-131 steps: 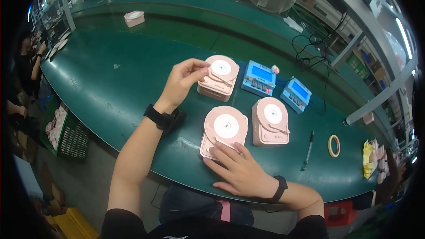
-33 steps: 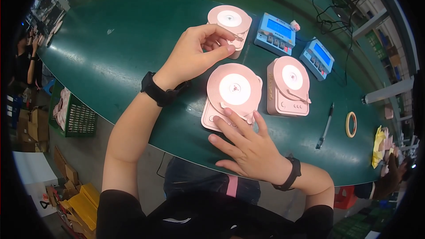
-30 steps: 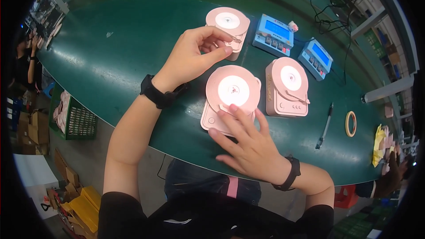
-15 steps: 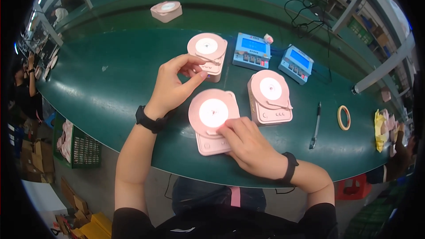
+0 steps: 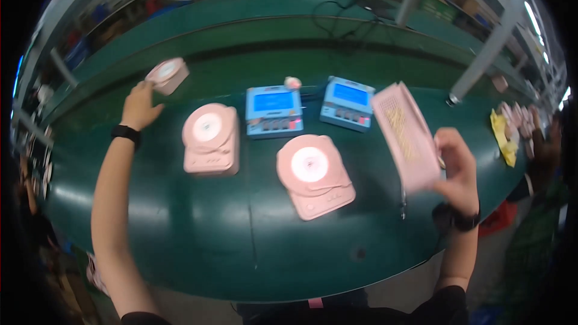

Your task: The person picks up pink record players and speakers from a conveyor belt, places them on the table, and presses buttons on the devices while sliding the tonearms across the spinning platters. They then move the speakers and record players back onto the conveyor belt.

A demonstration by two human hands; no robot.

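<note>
My right hand [image 5: 459, 171] grips a pink toy record player [image 5: 406, 138], held tilted above the table at the right. A perforated face with blurred gold markings shows on it. At the far left my left hand [image 5: 139, 107] reaches to another pink record player [image 5: 171, 77], its fingers at the near left edge and its thumb apart. A third record player [image 5: 211, 138] stands upright at centre left, its white disc on top. Another record player [image 5: 316, 174] stands at the middle, turned slightly, with its disc and tone arm showing.
Two blue boxes with screens and buttons, the left box [image 5: 274, 111] and the right box [image 5: 348, 103], stand behind the middle player. A pen [image 5: 403, 209] lies partly hidden under the held player. Yellow wrapping [image 5: 503, 138] sits at the right edge. A metal post [image 5: 487, 48] rises behind.
My right hand has lifted a record player off the near table and carried it right, tilting it. My left hand has moved to the far-left player. The whole view has shifted.
</note>
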